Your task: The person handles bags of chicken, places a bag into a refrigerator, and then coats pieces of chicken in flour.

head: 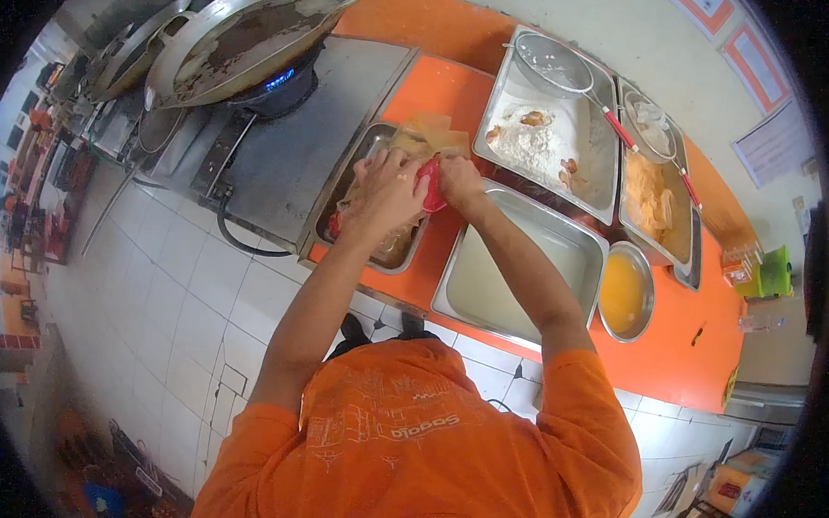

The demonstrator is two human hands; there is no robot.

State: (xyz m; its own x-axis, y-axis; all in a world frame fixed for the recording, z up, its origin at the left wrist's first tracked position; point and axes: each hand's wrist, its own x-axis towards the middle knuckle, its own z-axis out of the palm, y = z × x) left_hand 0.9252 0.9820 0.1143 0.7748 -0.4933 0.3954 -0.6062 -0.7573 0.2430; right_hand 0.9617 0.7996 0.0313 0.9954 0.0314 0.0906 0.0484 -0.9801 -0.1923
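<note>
Above a small metal tray (pixel 409 259), both of my hands meet at a piece of red plastic (pixel 432 185), perhaps a bag. My left hand (pixel 389 189) has its fingers on the red plastic's left side. Its upper right edge is pinched in my right hand (pixel 460 182). Pale, thin translucent pieces (pixel 429 133) lie just beyond my fingers at the tray's far end. Clear plastic and something red lie in the tray, partly hidden by my left hand and forearm. A larger metal pan of pale liquid (pixel 510 262) stands under my right forearm.
A wok (pixel 258 41) with dark oil sits over a blue flame at the upper left. A flour tray (pixel 535 140) holds a strainer (pixel 555 65) and several coated pieces. Beside it are a tray of orange-tinted flour (pixel 646 198) and a bowl of yellow liquid (pixel 622 290).
</note>
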